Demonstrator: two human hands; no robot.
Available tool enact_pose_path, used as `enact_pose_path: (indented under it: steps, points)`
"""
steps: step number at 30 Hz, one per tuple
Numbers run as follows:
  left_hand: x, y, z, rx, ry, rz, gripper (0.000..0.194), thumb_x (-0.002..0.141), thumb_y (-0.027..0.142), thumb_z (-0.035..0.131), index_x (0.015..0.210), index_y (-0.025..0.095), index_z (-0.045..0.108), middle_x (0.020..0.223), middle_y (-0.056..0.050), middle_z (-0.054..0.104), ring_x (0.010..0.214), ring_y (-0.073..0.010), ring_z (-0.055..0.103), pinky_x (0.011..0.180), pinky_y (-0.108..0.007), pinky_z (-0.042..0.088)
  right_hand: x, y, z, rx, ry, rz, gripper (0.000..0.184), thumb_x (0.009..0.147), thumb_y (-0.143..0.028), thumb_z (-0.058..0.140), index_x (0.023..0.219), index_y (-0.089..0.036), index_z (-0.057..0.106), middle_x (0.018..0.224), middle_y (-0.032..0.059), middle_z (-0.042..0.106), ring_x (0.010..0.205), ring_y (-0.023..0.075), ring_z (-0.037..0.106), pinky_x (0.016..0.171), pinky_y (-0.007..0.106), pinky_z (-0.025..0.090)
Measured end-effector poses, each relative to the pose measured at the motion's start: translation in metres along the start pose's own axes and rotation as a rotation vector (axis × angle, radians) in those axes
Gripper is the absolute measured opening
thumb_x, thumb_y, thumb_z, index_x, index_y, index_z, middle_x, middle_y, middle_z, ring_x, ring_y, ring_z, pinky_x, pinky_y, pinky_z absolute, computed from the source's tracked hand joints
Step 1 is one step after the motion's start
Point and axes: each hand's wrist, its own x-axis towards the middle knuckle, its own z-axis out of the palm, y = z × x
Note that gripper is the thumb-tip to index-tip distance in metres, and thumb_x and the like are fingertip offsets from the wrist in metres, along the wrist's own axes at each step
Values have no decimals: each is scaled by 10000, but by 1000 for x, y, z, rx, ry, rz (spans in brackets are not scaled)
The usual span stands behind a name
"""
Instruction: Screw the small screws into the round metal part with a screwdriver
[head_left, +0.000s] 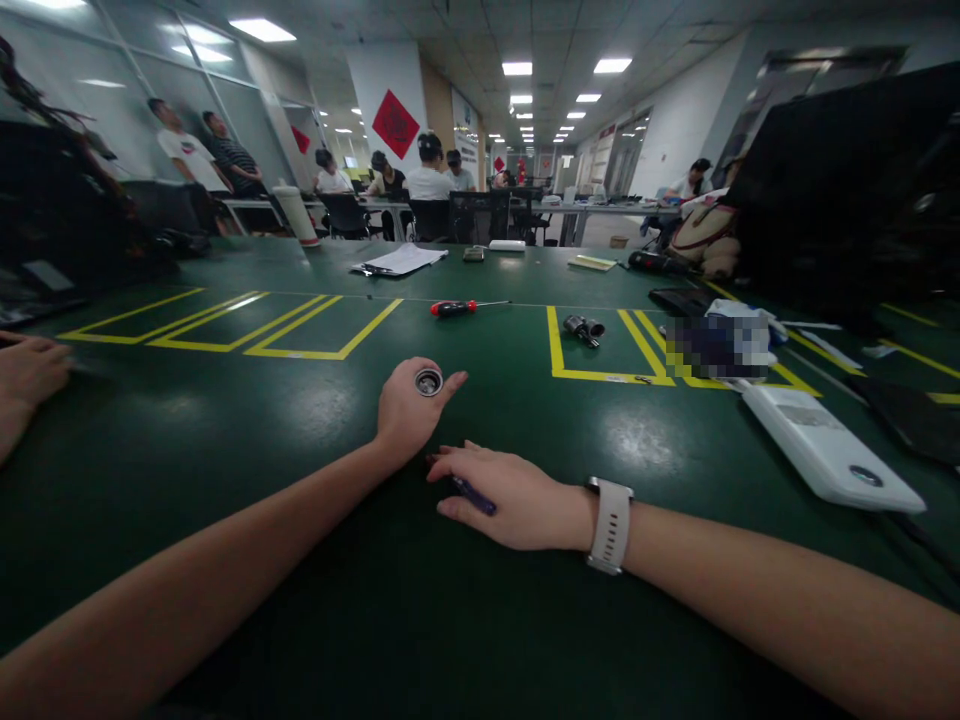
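Note:
My left hand is closed around a round metal part. Its ringed, hollow end faces up, and the fingers hide the rest. Just to the right and nearer to me, my right hand grips a small tool with a dark purple handle; its kind cannot be made out. The two hands are close but apart, low over the green table. Beyond them lies a red-and-black screwdriver with its shaft pointing right. A dark metal fitting rests inside a yellow taped box at the right.
Another person's hand rests at the left edge. At the right are a white power bank and a blurred dark bundle. Papers and a tall cup stand toward the far edge. Yellow tape marks the table.

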Motion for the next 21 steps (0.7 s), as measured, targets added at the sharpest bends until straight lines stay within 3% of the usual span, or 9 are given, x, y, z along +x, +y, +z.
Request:
enact_pose_path:
  steps: [7,12,14,17,21]
  points:
    - [5,13,-14,-191,-2,-202,310,655,469,665,695,183,551,653,14,552,615,-142,524,567,-256,397,-54,-9,-13,-6,-148,-124,278,876,-225,510,1140,-142,534,1296,100,534,1283,178,403,1106,343,285]
    - [-4,47,-32,-507,-184,-440,254,658,364,693,687,182,519,501,70,452,409,-73,404,410,-204,320,-90,-15,-22,35,-168,-91,296,857,-154,519,1153,-152,543,1299,95,536,1270,180,422,1104,362,298]
    - [-10,59,-38,-612,-275,-530,228,680,324,685,708,180,512,478,86,418,374,-55,369,366,-178,279,-98,-16,-22,146,-66,-36,338,847,-139,530,1185,-167,525,1277,99,555,1239,181,461,1077,377,342]
    - [-20,74,-44,-766,-363,-621,214,695,294,684,720,169,513,470,84,417,368,-45,368,336,-153,255,-105,-12,-19,461,186,199,365,866,-181,521,1228,-226,494,1290,85,543,1191,176,510,1025,397,404]
    - [-35,91,-49,-968,-423,-716,210,675,170,704,825,141,560,599,34,550,489,-65,513,433,-163,430,-104,-2,-15,975,433,417,249,869,-260,536,1109,-217,587,1193,84,615,1061,184,601,957,396,451]
